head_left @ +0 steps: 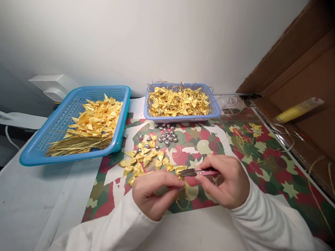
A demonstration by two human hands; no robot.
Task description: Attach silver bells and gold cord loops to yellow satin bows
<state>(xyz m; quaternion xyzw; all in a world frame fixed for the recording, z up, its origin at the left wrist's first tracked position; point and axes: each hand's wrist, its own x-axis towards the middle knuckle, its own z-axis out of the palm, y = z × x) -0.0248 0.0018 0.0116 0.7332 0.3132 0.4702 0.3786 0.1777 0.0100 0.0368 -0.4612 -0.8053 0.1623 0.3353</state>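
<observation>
My left hand (157, 191) is closed, thumb and forefinger pinched on a thin gold cord (187, 198) that loops below the fingertips. A yellow ribbon bow (180, 168) lies just beyond those fingertips. In my right hand (226, 179) is a small pink-handled tool (192, 172), its dark, flat jaws pointing left and reaching the left fingertips. Whether it is snips or tweezers I cannot tell. Several loose yellow bows (145, 157) lie on the patterned sheet (204, 195) beyond my left hand. Small silver bells (166, 135) are grouped behind them.
At left, a blue basket (75, 91) holds yellow bows and a bundle of gold cords (78, 144). A second basket (183, 119) at the back holds bows with looped cords. Thread scraps (242, 137) lie at right, near a cardboard box (295, 66) and a yellow tube (298, 109).
</observation>
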